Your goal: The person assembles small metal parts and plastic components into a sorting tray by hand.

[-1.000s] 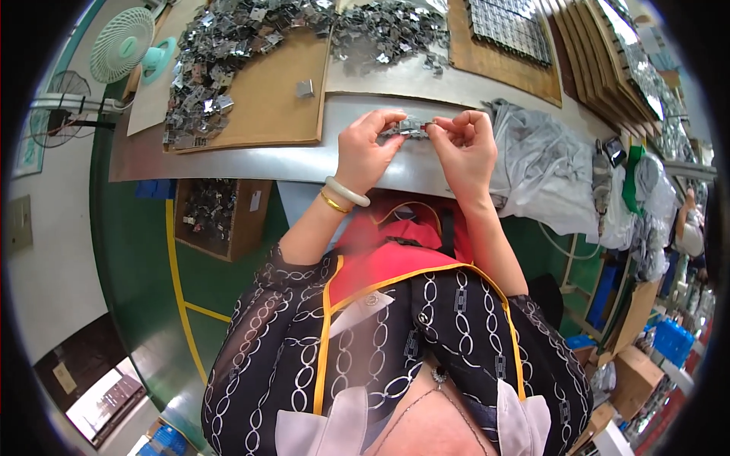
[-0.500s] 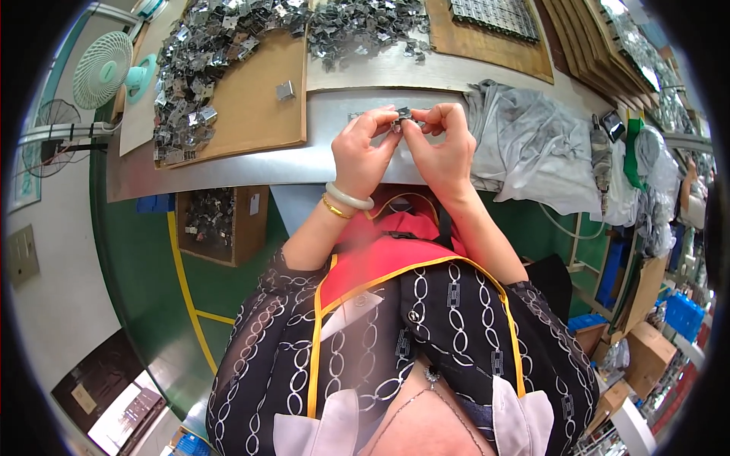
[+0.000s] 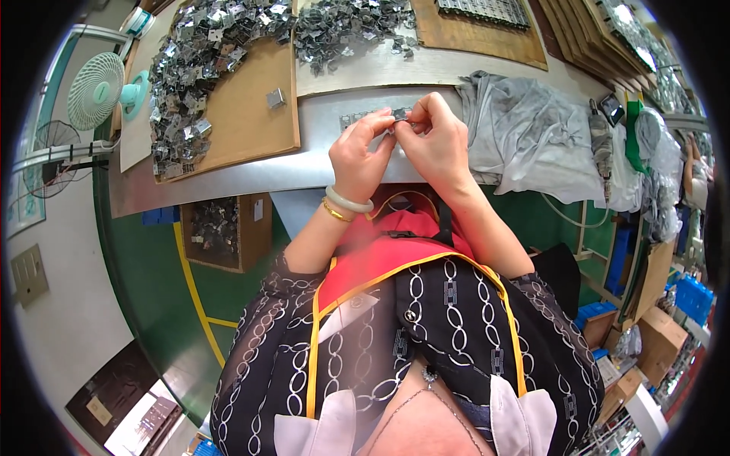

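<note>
Between the fingertips of both my hands is a small metal bracket (image 3: 400, 115), held above the steel worktop (image 3: 315, 171). My left hand (image 3: 360, 152) pinches it from the left, thumb and fingers together. From the other side my right hand (image 3: 435, 140) grips it with thumb and forefinger. Fingers cover most of the bracket, so its full shape is hidden. Behind my left fingers a flat perforated metal strip (image 3: 351, 119) shows in part on the worktop. A single square metal piece (image 3: 275, 98) lies apart on the brown board (image 3: 251, 125) to the left.
Heaps of small metal parts (image 3: 220, 38) cover the board's far and left sides, with another pile (image 3: 350, 30) beside them. Grey cloth (image 3: 525, 129) lies at the right, near a hanging power screwdriver (image 3: 601, 144). A fan (image 3: 96, 91) stands far left; a carton of parts (image 3: 255, 228) sits below.
The view has shifted slightly. My hands stay together at the bracket; its angle between my fingers has changed a little, and more of the perforated strip shows behind them.
</note>
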